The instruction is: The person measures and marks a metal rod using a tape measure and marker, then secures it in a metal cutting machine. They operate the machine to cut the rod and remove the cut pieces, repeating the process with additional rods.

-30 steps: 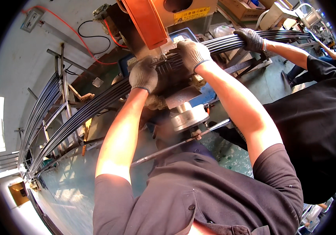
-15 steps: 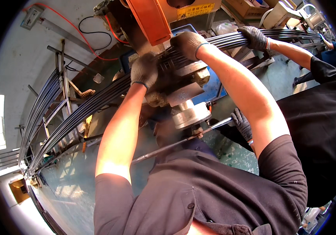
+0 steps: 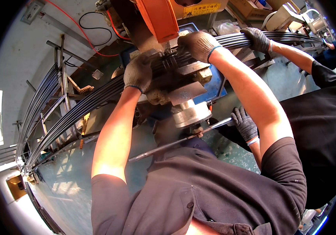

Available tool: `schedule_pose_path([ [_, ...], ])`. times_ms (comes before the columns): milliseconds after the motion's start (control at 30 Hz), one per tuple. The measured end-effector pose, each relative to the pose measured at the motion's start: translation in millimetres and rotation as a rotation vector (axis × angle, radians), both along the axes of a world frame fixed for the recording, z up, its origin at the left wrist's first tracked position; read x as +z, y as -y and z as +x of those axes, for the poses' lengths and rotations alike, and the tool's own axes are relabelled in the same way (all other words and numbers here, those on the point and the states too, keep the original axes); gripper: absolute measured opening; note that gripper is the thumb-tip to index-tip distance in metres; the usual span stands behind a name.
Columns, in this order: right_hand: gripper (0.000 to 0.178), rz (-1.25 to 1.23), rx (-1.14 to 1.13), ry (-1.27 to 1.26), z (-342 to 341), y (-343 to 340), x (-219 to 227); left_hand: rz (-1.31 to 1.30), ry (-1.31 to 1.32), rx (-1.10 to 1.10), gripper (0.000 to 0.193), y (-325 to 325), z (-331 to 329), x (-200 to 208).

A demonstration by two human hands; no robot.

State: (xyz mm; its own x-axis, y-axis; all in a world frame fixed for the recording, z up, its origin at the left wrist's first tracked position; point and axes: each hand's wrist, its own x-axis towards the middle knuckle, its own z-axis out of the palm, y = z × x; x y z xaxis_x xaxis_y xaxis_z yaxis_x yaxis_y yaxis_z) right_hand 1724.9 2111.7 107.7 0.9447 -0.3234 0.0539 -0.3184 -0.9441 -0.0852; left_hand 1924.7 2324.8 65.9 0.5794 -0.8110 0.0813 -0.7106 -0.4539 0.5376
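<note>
Long dark metal rods (image 3: 85, 105) run in a bundle from the lower left, bending in the fisheye view, to the upper right. My left hand (image 3: 138, 73), in a knitted work glove, closes on the bundle left of a metal clamp (image 3: 186, 92). On the clamp's right side, my right hand (image 3: 200, 46), gloved alike, grips the same rods beneath an orange machine guard (image 3: 158, 19). Shadow hides most fingertips. A co-worker's grey-gloved hand (image 3: 256, 39) lies on the rods farther right; their other hand (image 3: 244, 123) is at a long lever bar (image 3: 164, 147).
A round metal handwheel hub (image 3: 191, 115) sits just in front of the clamp. More rods (image 3: 38, 105) rest on a metal rack (image 3: 63, 82) at left. The co-worker's dark-clothed body (image 3: 313, 141) stands close on my right. A cardboard box (image 3: 250, 8) is at the back right.
My hands have spread slightly apart along the rods, the left one shifting left and the right one right. The co-worker's hands stay at the rods and the lever bar.
</note>
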Motion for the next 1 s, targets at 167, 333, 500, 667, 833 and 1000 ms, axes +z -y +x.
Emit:
schedule_pose_path([
  [167, 0.028, 0.083, 0.023, 0.056, 2.6, -0.8, -9.5, 0.027, 0.034, -0.014, 0.028, -3.3, 1.2, 2.1],
  [333, 0.031, 0.063, 0.053, 0.074, 8.4, -0.5, -32.3, 0.068, 0.02, -0.034, 0.027, 0.9, 1.7, 4.0],
  [500, 0.028, 0.11, -0.051, 0.003, 7.3, -9.9, -9.5, 0.068, 0.074, -0.032, 0.031, -2.3, 11.9, -11.2],
  [667, 0.029, 0.098, -0.072, 0.142, -10.7, 5.6, -13.2, 0.13, 0.013, -0.039, 0.029, 2.5, -5.4, 14.2],
  [833, 0.032, 0.169, 0.023, 0.152, -7.9, -4.6, -6.7, 0.218, 0.048, -0.105, 0.03, 4.4, -11.4, 30.4],
  [1000, 0.025, 0.124, 0.045, 0.187, 1.6, 1.1, -17.0, 0.294, 0.114, -0.118, 0.035, 11.0, -6.7, 20.2],
])
